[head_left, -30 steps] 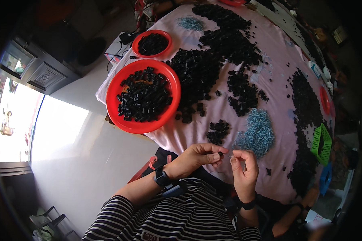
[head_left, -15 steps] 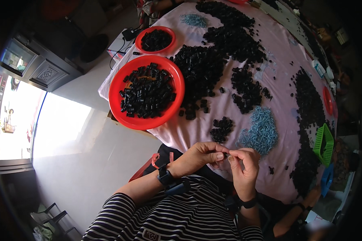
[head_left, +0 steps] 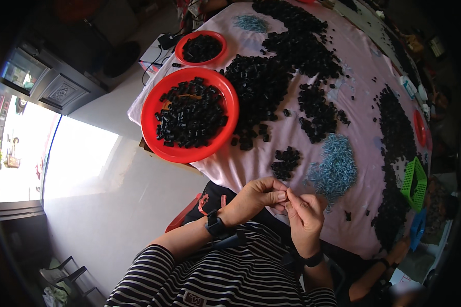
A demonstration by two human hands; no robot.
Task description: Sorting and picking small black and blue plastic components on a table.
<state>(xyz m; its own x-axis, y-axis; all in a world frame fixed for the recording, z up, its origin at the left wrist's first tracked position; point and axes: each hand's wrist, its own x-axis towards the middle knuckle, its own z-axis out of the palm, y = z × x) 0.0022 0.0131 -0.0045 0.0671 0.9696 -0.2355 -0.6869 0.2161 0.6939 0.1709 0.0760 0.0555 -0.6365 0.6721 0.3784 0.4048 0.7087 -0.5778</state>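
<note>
My left hand (head_left: 258,199) and my right hand (head_left: 306,219) meet fingertip to fingertip at the near edge of the pink-covered table. The left thumb and fingers are closed in a pinch; a small black plastic piece showed there a moment ago, and the fingers now mostly cover it. Pinched against the same spot, the right thumb and forefinger hide whatever they hold. Just beyond them lie a small heap of black plastic pieces (head_left: 286,163) and, to its right, a pile of thin light-blue pieces (head_left: 334,169).
A large red basin (head_left: 148,120) of black pieces stands at the table's left edge, a smaller red bowl (head_left: 180,50) behind it. Large black heaps (head_left: 256,89) spread across the pink cloth (head_left: 361,153). At right are a green basket (head_left: 414,184) and another person's arm (head_left: 394,253).
My right hand has turned and shifted slightly left, its fingers closing over the left fingertips. The black piece seen between them is now mostly covered. The view has shifted slightly.
</note>
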